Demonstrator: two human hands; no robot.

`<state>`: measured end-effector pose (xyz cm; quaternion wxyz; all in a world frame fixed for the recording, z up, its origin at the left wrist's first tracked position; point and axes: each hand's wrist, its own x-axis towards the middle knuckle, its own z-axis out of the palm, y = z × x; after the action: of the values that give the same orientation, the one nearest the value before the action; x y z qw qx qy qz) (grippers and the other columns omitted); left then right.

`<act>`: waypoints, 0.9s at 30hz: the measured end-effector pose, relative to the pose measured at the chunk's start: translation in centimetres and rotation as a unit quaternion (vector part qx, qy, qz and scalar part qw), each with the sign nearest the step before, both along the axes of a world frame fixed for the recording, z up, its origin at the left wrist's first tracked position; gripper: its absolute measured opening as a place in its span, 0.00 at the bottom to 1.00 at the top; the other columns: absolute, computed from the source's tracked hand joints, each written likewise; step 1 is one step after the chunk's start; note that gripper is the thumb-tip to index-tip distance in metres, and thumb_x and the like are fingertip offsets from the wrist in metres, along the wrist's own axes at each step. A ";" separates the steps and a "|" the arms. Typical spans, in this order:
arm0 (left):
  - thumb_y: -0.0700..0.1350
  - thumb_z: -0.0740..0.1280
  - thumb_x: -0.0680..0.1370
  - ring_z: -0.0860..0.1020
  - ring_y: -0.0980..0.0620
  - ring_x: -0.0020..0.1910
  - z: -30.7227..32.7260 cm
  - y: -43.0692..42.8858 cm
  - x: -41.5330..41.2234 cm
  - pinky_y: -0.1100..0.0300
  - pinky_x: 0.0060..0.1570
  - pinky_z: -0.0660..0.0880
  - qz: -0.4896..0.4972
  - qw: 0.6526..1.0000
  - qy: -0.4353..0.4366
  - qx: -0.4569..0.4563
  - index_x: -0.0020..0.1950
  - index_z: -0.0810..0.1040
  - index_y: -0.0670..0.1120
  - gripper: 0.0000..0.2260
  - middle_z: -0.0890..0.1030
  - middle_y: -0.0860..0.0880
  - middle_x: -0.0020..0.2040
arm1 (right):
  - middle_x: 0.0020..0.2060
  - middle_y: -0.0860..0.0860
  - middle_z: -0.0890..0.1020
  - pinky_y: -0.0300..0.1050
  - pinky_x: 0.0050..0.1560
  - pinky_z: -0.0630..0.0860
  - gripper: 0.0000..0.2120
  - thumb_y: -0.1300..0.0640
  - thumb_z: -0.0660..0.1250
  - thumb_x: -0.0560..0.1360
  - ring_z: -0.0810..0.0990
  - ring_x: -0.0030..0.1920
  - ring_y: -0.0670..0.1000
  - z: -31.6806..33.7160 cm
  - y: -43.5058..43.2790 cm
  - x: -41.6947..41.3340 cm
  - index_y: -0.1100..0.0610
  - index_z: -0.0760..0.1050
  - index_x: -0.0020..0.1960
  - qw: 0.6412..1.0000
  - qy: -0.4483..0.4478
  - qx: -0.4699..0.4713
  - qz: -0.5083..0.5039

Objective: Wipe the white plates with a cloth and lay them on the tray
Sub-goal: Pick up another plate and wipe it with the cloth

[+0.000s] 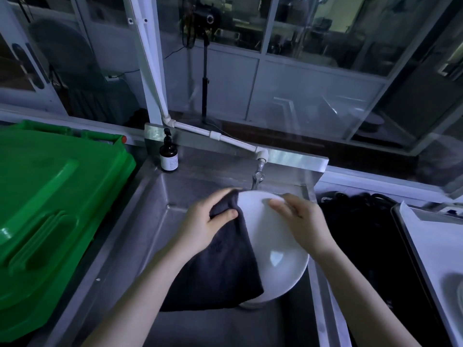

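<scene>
Plate (pixel 273 236), white, round, was held tilted over a steel sink (pixel 150 221), just below the tap (pixel 258 175). Left hand (pixel 205 221) gripped a dark cloth (pixel 220 266) against the plate's left side, thumb on top; the cloth hung down over that half. Right hand (pixel 298 216) clasped the upper right rim, thumb on the face. Pump bottle (pixel 169 156) stood at the sink's back ledge. Green bin lid (pixel 50 196) lay to the left; black cables (pixel 363 221) and a lined tray (pixel 431 246) lay to the right. Glazed partitions stood behind.
</scene>
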<state>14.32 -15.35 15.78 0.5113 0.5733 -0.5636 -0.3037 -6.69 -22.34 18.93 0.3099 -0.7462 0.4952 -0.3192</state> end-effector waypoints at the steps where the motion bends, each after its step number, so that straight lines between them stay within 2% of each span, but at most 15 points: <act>1: 0.40 0.71 0.77 0.75 0.69 0.62 -0.3 0.1 0.0 0.76 0.59 0.67 0.040 0.999 0.037 0.003 0.66 0.76 0.57 0.20 0.80 0.64 0.59 | 0.30 0.53 0.68 0.46 0.35 0.62 0.21 0.49 0.68 0.79 0.65 0.33 0.46 -0.3 0.2 -0.1 0.67 0.74 0.39 0.997 -0.058 0.022 -0.048; 3: 0.41 0.70 0.78 0.74 0.66 0.64 -0.7 0.2 -0.1 0.74 0.62 0.67 0.096 0.992 0.081 0.024 0.68 0.75 0.52 0.20 0.80 0.60 0.63 | 0.32 0.53 0.68 0.47 0.37 0.62 0.23 0.49 0.68 0.79 0.66 0.35 0.50 -0.9 0.5 -0.2 0.70 0.71 0.41 0.979 -0.154 0.070 -0.117; 5: 0.42 0.71 0.78 0.74 0.66 0.63 -0.5 0.0 0.1 0.76 0.61 0.66 0.106 0.991 0.074 0.037 0.69 0.75 0.50 0.20 0.80 0.58 0.62 | 0.32 0.53 0.68 0.47 0.36 0.62 0.24 0.49 0.67 0.80 0.65 0.34 0.49 -1.2 0.9 -0.2 0.71 0.69 0.41 0.975 -0.164 0.078 -0.129; 8: 0.43 0.72 0.76 0.75 0.72 0.57 0.6 -0.5 0.7 0.78 0.54 0.66 0.052 0.998 0.014 0.034 0.64 0.76 0.55 0.18 0.81 0.64 0.55 | 0.29 0.50 0.66 0.45 0.32 0.60 0.24 0.49 0.67 0.79 0.63 0.30 0.46 -0.7 0.7 -0.2 0.67 0.66 0.36 0.993 -0.086 0.040 -0.069; 11: 0.42 0.73 0.75 0.76 0.72 0.56 1.3 -0.9 0.5 0.76 0.55 0.65 -0.071 0.993 -0.089 0.034 0.62 0.79 0.56 0.17 0.82 0.63 0.54 | 0.24 0.43 0.64 0.36 0.29 0.59 0.22 0.51 0.70 0.78 0.62 0.27 0.42 0.0 0.9 0.6 0.54 0.64 0.30 0.999 0.015 -0.009 0.042; 12: 0.42 0.73 0.76 0.76 0.70 0.57 1.3 -0.9 0.4 0.77 0.55 0.65 -0.093 0.990 -0.097 0.035 0.63 0.79 0.55 0.17 0.83 0.62 0.55 | 0.23 0.43 0.64 0.34 0.29 0.60 0.22 0.52 0.70 0.78 0.63 0.27 0.42 0.1 1.0 0.8 0.51 0.65 0.29 0.997 0.031 -0.019 0.062; 14: 0.41 0.72 0.76 0.76 0.70 0.59 1.2 -0.9 0.4 0.78 0.56 0.65 -0.081 0.994 -0.065 0.023 0.64 0.79 0.54 0.17 0.82 0.64 0.56 | 0.24 0.43 0.65 0.35 0.30 0.60 0.21 0.51 0.70 0.77 0.63 0.28 0.42 0.2 0.8 0.5 0.54 0.68 0.30 0.998 0.024 -0.025 0.048; 16: 0.41 0.71 0.77 0.76 0.71 0.58 0.7 -0.4 0.3 0.78 0.55 0.66 0.001 1.000 0.005 0.007 0.61 0.78 0.58 0.17 0.81 0.69 0.53 | 0.27 0.44 0.66 0.40 0.32 0.61 0.21 0.50 0.70 0.78 0.64 0.30 0.42 -0.4 0.5 0.0 0.61 0.71 0.33 0.998 -0.050 0.005 -0.029; 17: 0.42 0.71 0.78 0.76 0.70 0.57 0.2 -0.2 0.0 0.77 0.54 0.68 0.063 0.997 0.051 0.005 0.60 0.78 0.59 0.16 0.81 0.70 0.52 | 0.28 0.46 0.68 0.43 0.33 0.62 0.20 0.49 0.70 0.78 0.66 0.32 0.44 -0.9 0.5 0.1 0.64 0.73 0.36 0.988 -0.120 0.035 -0.090; 19: 0.43 0.69 0.79 0.78 0.66 0.57 -0.8 0.1 -1.1 0.69 0.57 0.72 0.168 0.974 0.153 0.016 0.62 0.79 0.55 0.14 0.83 0.64 0.53 | 0.30 0.48 0.71 0.45 0.36 0.64 0.19 0.48 0.69 0.77 0.68 0.34 0.47 -2.0 1.2 1.2 0.62 0.75 0.38 0.931 -0.272 0.103 -0.219; 20: 0.44 0.69 0.79 0.79 0.64 0.58 -1.2 0.2 -1.5 0.66 0.58 0.73 0.193 0.963 0.187 0.025 0.64 0.78 0.53 0.14 0.83 0.62 0.55 | 0.30 0.47 0.71 0.44 0.36 0.65 0.18 0.47 0.68 0.77 0.69 0.34 0.47 -2.6 1.8 1.8 0.60 0.74 0.36 0.905 -0.311 0.129 -0.260; 21: 0.44 0.69 0.79 0.79 0.63 0.57 -1.5 0.2 -1.7 0.63 0.58 0.74 0.199 0.958 0.205 0.031 0.65 0.78 0.53 0.15 0.83 0.61 0.55 | 0.29 0.46 0.71 0.44 0.36 0.66 0.18 0.46 0.67 0.77 0.69 0.33 0.46 -3.2 2.1 2.1 0.57 0.73 0.34 0.896 -0.322 0.144 -0.270; 24: 0.43 0.69 0.78 0.81 0.62 0.55 -1.8 0.0 -0.7 0.63 0.55 0.75 0.183 0.962 0.200 0.041 0.62 0.79 0.53 0.13 0.84 0.60 0.51 | 0.32 0.47 0.74 0.46 0.39 0.67 0.15 0.49 0.67 0.80 0.71 0.36 0.48 -3.1 1.9 1.1 0.53 0.75 0.36 0.938 -0.269 0.139 -0.169; 26: 0.42 0.70 0.78 0.80 0.63 0.54 -1.5 -0.2 0.4 0.68 0.54 0.74 0.147 0.978 0.144 0.025 0.59 0.80 0.55 0.12 0.84 0.61 0.50 | 0.37 0.50 0.81 0.45 0.42 0.72 0.09 0.51 0.69 0.79 0.78 0.39 0.48 -1.5 0.4 -0.3 0.55 0.80 0.43 0.969 -0.207 0.117 -0.072; 27: 0.42 0.71 0.77 0.80 0.66 0.54 -1.2 -0.4 0.8 0.71 0.54 0.72 0.117 0.987 0.108 0.012 0.58 0.79 0.57 0.14 0.84 0.64 0.50 | 0.38 0.49 0.83 0.44 0.42 0.74 0.07 0.51 0.70 0.77 0.80 0.39 0.46 -0.5 -0.4 -0.7 0.54 0.81 0.45 0.984 -0.143 0.101 -0.027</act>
<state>15.12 -15.75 14.62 0.5944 0.6052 -0.4302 -0.3088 -7.35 -22.71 18.42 0.4423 -0.6441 0.4953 -0.3797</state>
